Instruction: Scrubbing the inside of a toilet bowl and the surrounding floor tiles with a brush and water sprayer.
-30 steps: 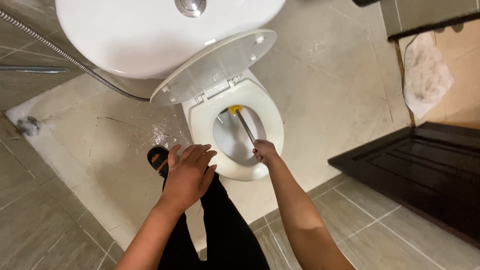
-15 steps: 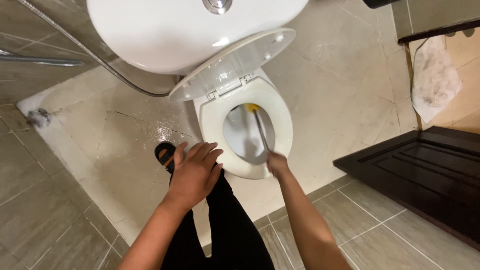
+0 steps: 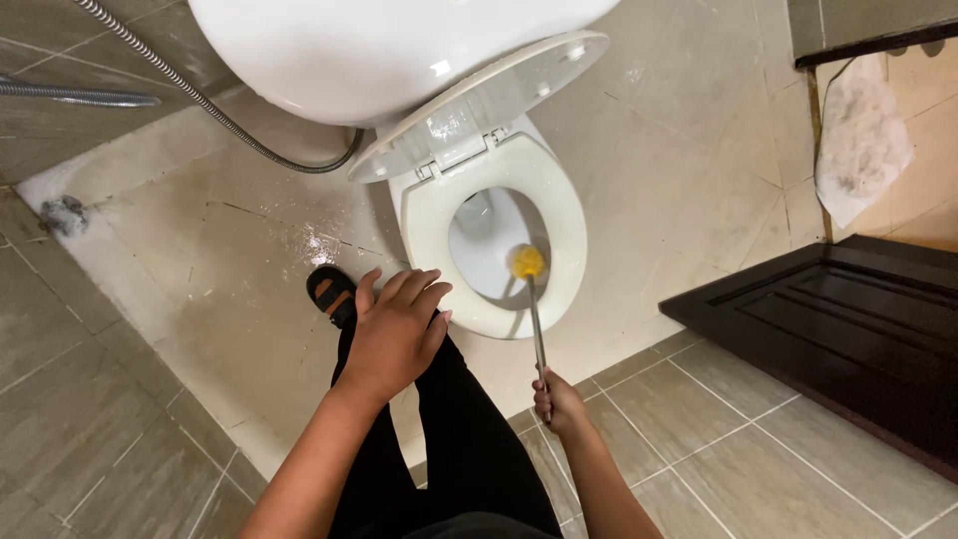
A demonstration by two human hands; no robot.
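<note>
While our right hand (image 3: pixel 559 399) closes around the toilet brush (image 3: pixel 534 319) handle just in front of the toilet (image 3: pixel 429 215), its yellow head sits inside the bowl. Our left hand (image 3: pixel 394 329) hovers open, fingers spread, beside the seat's front left, above our black-trousered leg (image 3: pixel 459 439).

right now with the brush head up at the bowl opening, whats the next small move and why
Probably push the brush back down into the bowl. Its yellow head sits high, near the front of the seat opening, and the right hand grips the far end of the handle, held low and away from the toilet. The left hand rests open over the thigh, holding nothing, so one hand steers.
</note>
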